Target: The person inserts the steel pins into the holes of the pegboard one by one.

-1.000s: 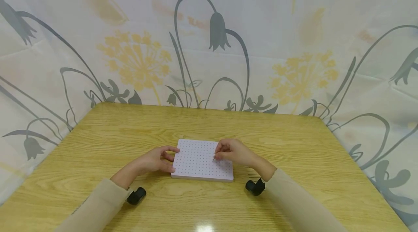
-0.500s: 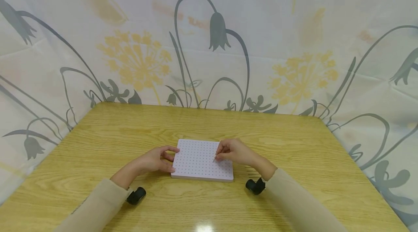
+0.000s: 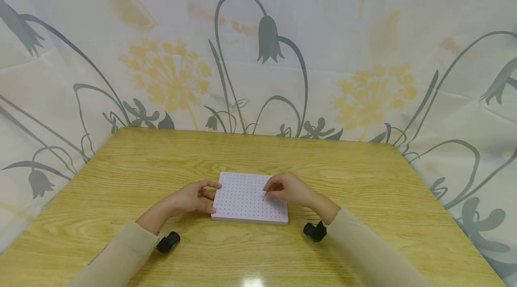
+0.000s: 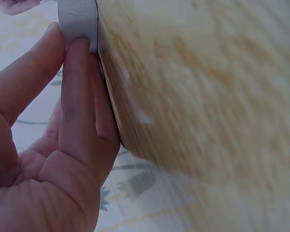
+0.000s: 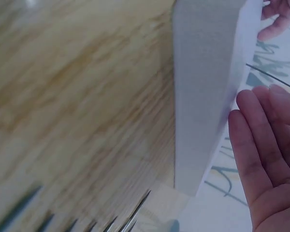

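Note:
A white board (image 3: 244,197) with rows of small dark dots lies flat on the wooden table. My left hand (image 3: 190,197) holds its left edge, thumb near the front corner and fingers farther back. In the left wrist view the fingers (image 4: 77,96) meet the board's side (image 4: 77,21). Over the right half of the board, my right hand (image 3: 288,188) pinches a thin dark needle (image 5: 273,77), its tip angled down towards the dotted face. The other right fingertips (image 5: 238,121) rest close along the board.
Several thin pointed needles (image 5: 137,208) lie on the table (image 3: 181,152) to the right of the board. A black wrist camera (image 3: 168,242) is on the left forearm, another black camera (image 3: 315,231) on the right. A flower-printed cloth (image 3: 173,31) hangs behind the table.
The right fingers and the needle have shifted very slightly to the left over the board, and the needle stands a little steeper. The left hand and the board stay in place.

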Demonstrator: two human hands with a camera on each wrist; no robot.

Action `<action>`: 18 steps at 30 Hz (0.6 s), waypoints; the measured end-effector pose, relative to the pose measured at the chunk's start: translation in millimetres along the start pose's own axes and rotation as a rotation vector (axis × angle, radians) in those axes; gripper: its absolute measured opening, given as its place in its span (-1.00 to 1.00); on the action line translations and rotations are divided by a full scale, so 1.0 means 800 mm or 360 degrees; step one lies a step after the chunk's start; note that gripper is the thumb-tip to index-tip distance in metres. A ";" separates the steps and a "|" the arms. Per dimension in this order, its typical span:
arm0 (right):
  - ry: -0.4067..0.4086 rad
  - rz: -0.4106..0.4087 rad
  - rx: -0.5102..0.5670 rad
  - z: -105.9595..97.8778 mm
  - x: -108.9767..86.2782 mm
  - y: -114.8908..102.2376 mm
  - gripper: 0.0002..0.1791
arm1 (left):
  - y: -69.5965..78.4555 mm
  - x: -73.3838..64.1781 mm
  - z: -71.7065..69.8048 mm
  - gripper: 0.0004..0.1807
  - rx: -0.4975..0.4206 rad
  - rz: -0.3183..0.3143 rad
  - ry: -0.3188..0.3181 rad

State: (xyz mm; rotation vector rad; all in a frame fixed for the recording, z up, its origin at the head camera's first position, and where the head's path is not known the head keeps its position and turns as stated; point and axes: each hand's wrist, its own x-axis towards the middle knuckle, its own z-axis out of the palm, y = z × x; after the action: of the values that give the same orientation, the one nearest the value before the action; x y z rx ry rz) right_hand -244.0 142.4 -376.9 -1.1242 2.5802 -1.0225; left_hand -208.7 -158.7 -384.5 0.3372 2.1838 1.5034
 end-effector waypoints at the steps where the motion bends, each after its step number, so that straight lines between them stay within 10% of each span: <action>1: 0.0002 -0.0010 0.0004 0.000 -0.001 0.002 -0.93 | 0.000 0.000 0.000 -0.30 0.0006 0.0002 -0.0001; 18: 0.0024 0.0018 0.0033 -0.017 -0.031 0.021 -0.87 | -0.006 0.004 -0.003 -0.30 0.0012 0.0003 -0.0006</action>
State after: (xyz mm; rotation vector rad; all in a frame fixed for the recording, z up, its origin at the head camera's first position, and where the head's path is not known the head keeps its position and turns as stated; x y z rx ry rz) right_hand -241.9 175.0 -380.5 -1.0999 2.5785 -1.0572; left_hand -212.5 -160.7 -389.3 0.3446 2.1873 1.4948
